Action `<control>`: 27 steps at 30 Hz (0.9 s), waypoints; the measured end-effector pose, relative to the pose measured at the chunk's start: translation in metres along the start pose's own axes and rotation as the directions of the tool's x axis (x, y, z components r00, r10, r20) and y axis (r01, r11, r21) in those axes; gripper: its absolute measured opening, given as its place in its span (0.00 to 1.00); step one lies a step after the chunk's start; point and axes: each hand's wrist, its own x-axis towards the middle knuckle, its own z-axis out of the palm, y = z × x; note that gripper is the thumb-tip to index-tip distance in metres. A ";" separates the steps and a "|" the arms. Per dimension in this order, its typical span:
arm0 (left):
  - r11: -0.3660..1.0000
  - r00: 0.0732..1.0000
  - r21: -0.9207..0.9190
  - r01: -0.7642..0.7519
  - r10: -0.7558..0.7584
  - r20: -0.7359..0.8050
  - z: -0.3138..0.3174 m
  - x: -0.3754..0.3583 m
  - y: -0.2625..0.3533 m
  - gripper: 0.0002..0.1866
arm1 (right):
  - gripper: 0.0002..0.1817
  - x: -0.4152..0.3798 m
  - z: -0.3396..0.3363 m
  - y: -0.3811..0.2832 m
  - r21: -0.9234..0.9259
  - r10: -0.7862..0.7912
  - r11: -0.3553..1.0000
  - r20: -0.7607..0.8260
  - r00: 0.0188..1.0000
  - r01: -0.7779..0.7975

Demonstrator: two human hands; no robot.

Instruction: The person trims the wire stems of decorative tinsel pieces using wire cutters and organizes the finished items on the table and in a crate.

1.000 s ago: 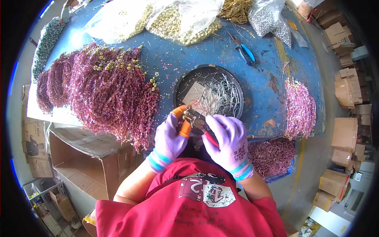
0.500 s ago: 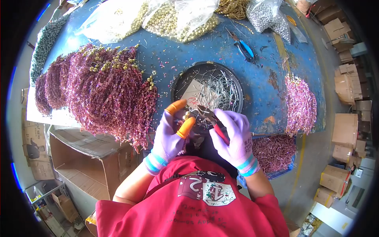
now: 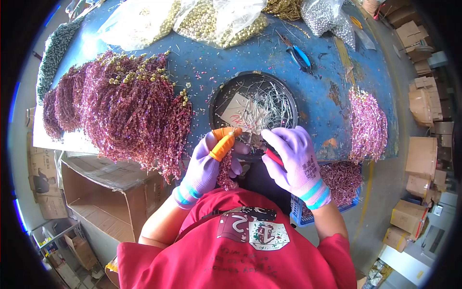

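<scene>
My left hand [image 3: 207, 159], in a purple glove with orange finger covers, pinches the top of a pink beaded strand [image 3: 225, 171] that hangs below the fingers. Close by on the right, my gloved right hand [image 3: 291, 159] is wrapped round red-handled pliers [image 3: 274, 158]; their jaws are mostly hidden. Both hands are at the near rim of a black round tray [image 3: 215, 98]. In the tray lie many thin metal wires [image 3: 272, 103] and a card with red writing [image 3: 239, 111].
Pink beaded bunches [image 3: 134, 106] cover the left of the blue table [image 3: 322, 120]; a smaller bunch [image 3: 367, 125] lies right. Blue-handled pliers [image 3: 299, 58] and bags of gold beads [image 3: 207, 24] lie farther back. A blue crate [image 3: 303, 216] stands below the table, an open carton [image 3: 98, 197] at left.
My left fingers have closed together on the strand's top. My right hand has moved slightly right with the red-handled pliers, away from the left fingers.
</scene>
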 end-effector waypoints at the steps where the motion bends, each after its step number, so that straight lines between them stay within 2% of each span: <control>1: 1.000 1.000 -0.001 0.001 -0.001 0.001 0.001 0.000 -0.001 0.20 | 0.27 0.000 0.001 -0.001 -0.010 0.008 1.000 -0.022 1.000 -0.008; 4: 0.999 0.999 0.052 0.006 -0.004 -0.041 0.000 0.001 -0.007 0.21 | 0.26 0.001 -0.002 -0.006 -0.062 0.054 0.997 0.012 0.998 -0.053; 7: 0.999 0.999 0.047 -0.024 0.026 -0.036 -0.001 0.003 -0.007 0.20 | 0.25 0.002 0.001 -0.008 -0.025 0.088 0.996 0.001 0.996 -0.088; 9: 0.993 0.995 0.089 0.078 -0.071 -0.072 0.002 0.003 -0.003 0.19 | 0.25 0.003 0.000 -0.011 -0.027 0.095 0.995 0.009 0.995 -0.094; 13: 0.994 0.994 0.089 0.062 -0.054 -0.091 0.004 0.004 -0.006 0.18 | 0.26 0.003 -0.002 -0.013 -0.017 0.121 0.993 0.032 0.992 -0.120; 16: 0.988 0.990 0.113 0.106 -0.094 -0.108 0.004 0.005 -0.008 0.19 | 0.26 0.003 -0.005 -0.012 -0.003 0.108 0.994 0.064 0.992 -0.108; 18: 0.953 0.993 0.290 0.084 -0.055 -0.109 0.001 0.006 -0.010 0.21 | 0.26 0.002 -0.005 -0.009 -0.012 0.095 0.995 0.070 0.993 -0.095; 21: 0.934 0.993 0.350 0.077 -0.042 -0.108 0.002 0.005 -0.010 0.22 | 0.27 0.001 -0.006 -0.004 -0.026 0.073 0.997 0.100 0.992 -0.071; 25: 0.929 0.996 0.366 0.059 -0.029 -0.087 0.004 0.005 -0.010 0.23 | 0.27 0.001 -0.001 0.001 -0.065 0.064 0.996 0.133 0.989 -0.056; 27: 0.945 0.992 0.315 0.091 -0.056 -0.117 0.007 0.007 -0.012 0.22 | 0.26 0.000 0.002 0.004 -0.075 0.089 0.994 0.162 0.983 -0.078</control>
